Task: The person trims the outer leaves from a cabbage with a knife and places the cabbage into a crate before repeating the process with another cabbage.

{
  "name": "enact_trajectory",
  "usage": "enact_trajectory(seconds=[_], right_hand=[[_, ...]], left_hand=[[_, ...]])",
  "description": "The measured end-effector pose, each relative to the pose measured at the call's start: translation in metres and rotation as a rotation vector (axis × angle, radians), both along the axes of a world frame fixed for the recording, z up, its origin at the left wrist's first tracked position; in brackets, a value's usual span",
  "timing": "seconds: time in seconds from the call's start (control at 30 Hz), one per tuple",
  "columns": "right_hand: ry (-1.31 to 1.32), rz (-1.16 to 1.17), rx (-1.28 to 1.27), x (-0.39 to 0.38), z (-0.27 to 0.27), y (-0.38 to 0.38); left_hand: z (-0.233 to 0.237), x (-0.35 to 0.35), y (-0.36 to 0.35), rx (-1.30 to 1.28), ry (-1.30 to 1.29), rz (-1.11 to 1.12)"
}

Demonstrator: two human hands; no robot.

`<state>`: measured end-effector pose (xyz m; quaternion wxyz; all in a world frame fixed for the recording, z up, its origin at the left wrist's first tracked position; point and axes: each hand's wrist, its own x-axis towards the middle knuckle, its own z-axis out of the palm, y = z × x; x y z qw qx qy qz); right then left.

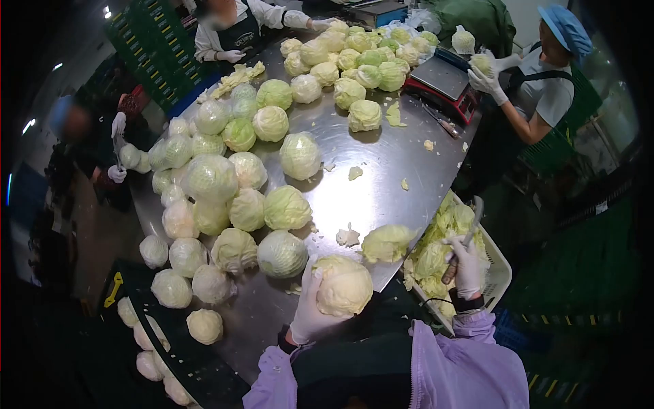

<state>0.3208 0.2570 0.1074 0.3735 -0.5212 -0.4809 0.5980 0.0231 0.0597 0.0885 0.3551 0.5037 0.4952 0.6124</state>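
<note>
My left hand (310, 308), in a white glove, grips a pale trimmed cabbage (345, 286) at the near edge of the metal table. A knife (471, 223) with a brown handle is in my gloved right hand (466, 267); its blade points up and away, over a white basket (502, 267) of cut cabbage leaves (432, 258). Between my hands, a loose leaf (387, 243) lies on the table. Just beyond my left hand sits a cabbage in a white mesh net (282, 254).
Many cabbages, some wrapped, cover the left and far parts of the metal table (364, 194). A red scale (446, 80) and another knife (441, 121) lie at the far right. Co-workers stand right, far and left. A dark crate (153, 327) holds cabbages at left.
</note>
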Motion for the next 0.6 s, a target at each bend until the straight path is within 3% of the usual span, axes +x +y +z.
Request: enact_trajectory(seconds=[0.03, 0.07, 0.17, 0.2, 0.23, 0.27, 0.3, 0.33, 0.37, 0.43, 0.5, 0.53, 0.57, 0.6], right_hand=[[-0.108, -0.152, 0.132, 0.012, -0.019, 0.003], [-0.113, -0.144, 0.133, 0.012, -0.019, -0.002], [0.042, 0.224, -0.098, -0.02, 0.013, -0.039], [0.309, 0.397, -0.158, -0.034, -0.004, -0.05], [0.31, 0.515, -0.29, -0.05, -0.006, -0.056], [0.518, 0.602, -0.432, -0.06, -0.018, -0.066], [0.737, 0.598, -0.654, -0.068, -0.05, -0.072], [0.768, 0.488, -0.657, -0.065, -0.078, -0.081], [0.796, 0.38, -0.661, -0.078, -0.07, -0.089], [0.783, 0.43, -0.586, -0.078, -0.073, -0.088], [0.781, 0.488, -0.522, -0.082, -0.063, -0.083], [0.613, 0.575, -0.422, -0.086, -0.037, -0.074], [0.442, 0.662, -0.318, -0.09, -0.016, -0.065], [0.505, 0.69, -0.327, -0.09, -0.007, -0.058]], left_hand=[[0.003, 0.0, 0.001, 0.084, 0.302, 0.114], [0.006, 0.001, 0.002, 0.165, 0.606, 0.227], [0.008, 0.012, 0.008, 0.194, 0.616, 0.243], [0.007, 0.016, 0.011, 0.201, 0.613, 0.233], [0.004, 0.019, 0.013, 0.251, 0.726, 0.253], [0.002, 0.022, 0.013, 0.302, 0.838, 0.275], [0.001, 0.024, 0.011, 0.309, 0.837, 0.27], [0.001, 0.027, 0.008, 0.365, 0.763, 0.151], [0.003, 0.029, 0.005, 0.417, 0.686, 0.034], [0.016, 0.032, -0.001, 0.371, 0.677, 0.091], [0.0, 0.032, -0.01, -0.107, -0.086, 0.092], [0.008, 0.031, -0.011, -0.234, -0.417, -0.057], [0.006, 0.028, -0.013, -0.233, -0.413, -0.044], [-0.001, 0.024, -0.016, -0.278, -0.921, -0.246]])
